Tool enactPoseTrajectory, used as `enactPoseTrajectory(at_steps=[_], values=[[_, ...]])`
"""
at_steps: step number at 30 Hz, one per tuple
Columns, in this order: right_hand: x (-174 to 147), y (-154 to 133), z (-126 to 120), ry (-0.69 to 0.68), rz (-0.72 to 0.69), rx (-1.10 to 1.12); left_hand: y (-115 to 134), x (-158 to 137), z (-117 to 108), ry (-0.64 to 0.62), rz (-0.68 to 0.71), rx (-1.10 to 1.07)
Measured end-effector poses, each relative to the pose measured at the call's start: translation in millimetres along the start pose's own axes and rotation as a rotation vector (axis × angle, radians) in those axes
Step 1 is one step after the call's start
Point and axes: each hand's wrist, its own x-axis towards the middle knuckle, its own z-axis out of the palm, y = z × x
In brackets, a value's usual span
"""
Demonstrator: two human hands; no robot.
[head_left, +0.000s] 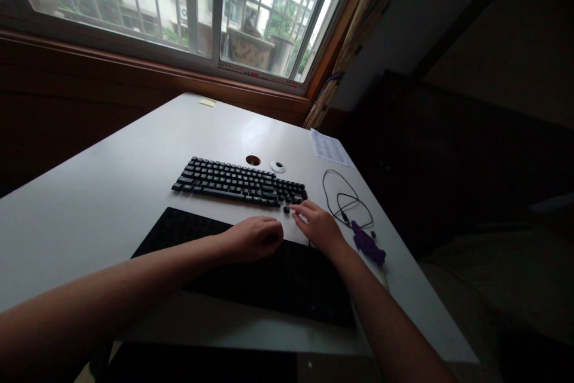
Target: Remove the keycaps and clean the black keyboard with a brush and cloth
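Note:
Black keycaps lie in rows on the white table in the layout of a keyboard. One single keycap sits just below their lower right part. My right hand reaches to it with fingers stretched out and apart, the fingertips beside or touching it; which, I cannot tell. In front of the rows lies a black keyboard base, set at a slant. Over its far edge my left hand is curled closed, and what is inside the fingers is hidden. My forearms cover parts of the base.
To the right lie a coiled black cable, a purple cloth-like object and a small dark piece. Behind the keycaps are a round table hole and a white ring-shaped cover. A printed sheet lies near the right edge.

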Motion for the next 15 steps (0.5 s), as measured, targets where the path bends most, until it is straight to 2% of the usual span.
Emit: enactPoseTrajectory(at_steps=[7, 15], values=[[-4.3, -6.1, 3.3, -0.082, -0.021, -0.146, 3.1, -0.2, -2.6, -0.019, -0.013, -0.003], [5.8, -9.4, 5.6, -0.105, -0.005, -0.180, 2.4, 0.6, -1.1, -0.028, -0.029, 0.016]])
